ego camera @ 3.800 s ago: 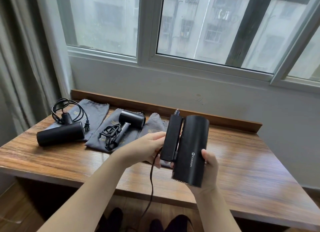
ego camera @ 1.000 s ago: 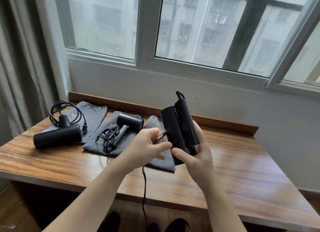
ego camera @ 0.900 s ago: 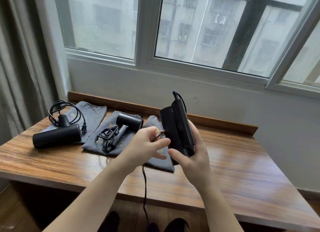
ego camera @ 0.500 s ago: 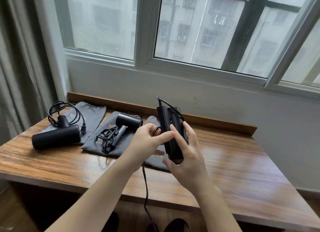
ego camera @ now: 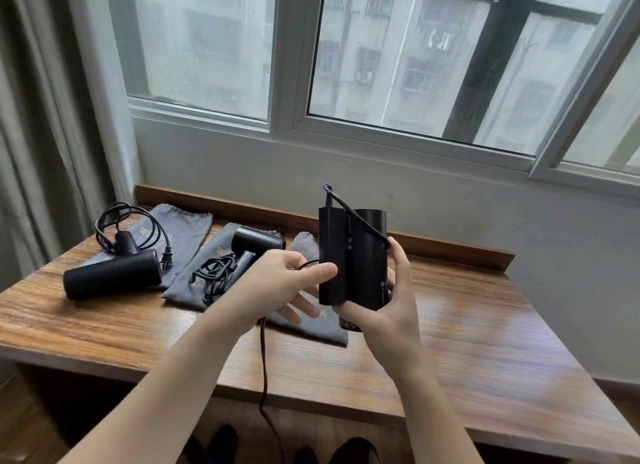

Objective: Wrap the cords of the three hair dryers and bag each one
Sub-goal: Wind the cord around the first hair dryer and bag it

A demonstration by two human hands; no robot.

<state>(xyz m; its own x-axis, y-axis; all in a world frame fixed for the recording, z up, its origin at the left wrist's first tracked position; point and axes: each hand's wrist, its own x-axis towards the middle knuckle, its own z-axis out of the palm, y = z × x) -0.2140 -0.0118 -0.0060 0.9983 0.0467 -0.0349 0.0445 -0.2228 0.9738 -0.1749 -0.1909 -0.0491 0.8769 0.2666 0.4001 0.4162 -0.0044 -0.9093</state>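
While both arms reach out over the table (ego camera: 467,325), the right hand (ego camera: 388,311) holds up a folded black hair dryer (ego camera: 353,255). Its thumb curls under the bottom and its fingers wrap round the far side, with one fingertip pressing the cord (ego camera: 360,221) near the top. The left hand (ego camera: 280,283) pinches the same cord beside the dryer, thumb flat on the handle; its other fingers stick out loose below. From there the cord hangs down past the table edge.

Small pale letters run up the dryer's round body, too tiny to read. Little round marks sit on the handle.

This dryer is smooth and dull black, a fat tube with a flat handle folded against it. Below it lies a soft grey cloth bag (ego camera: 311,325). Two more black dryers lie on grey bags to the left: the middle hair dryer (ego camera: 256,243) with a bunched cord, the left hair dryer (ego camera: 112,273) with a looped cord and plug. Gold marks show on the bags. Brown wood grain lines the table.
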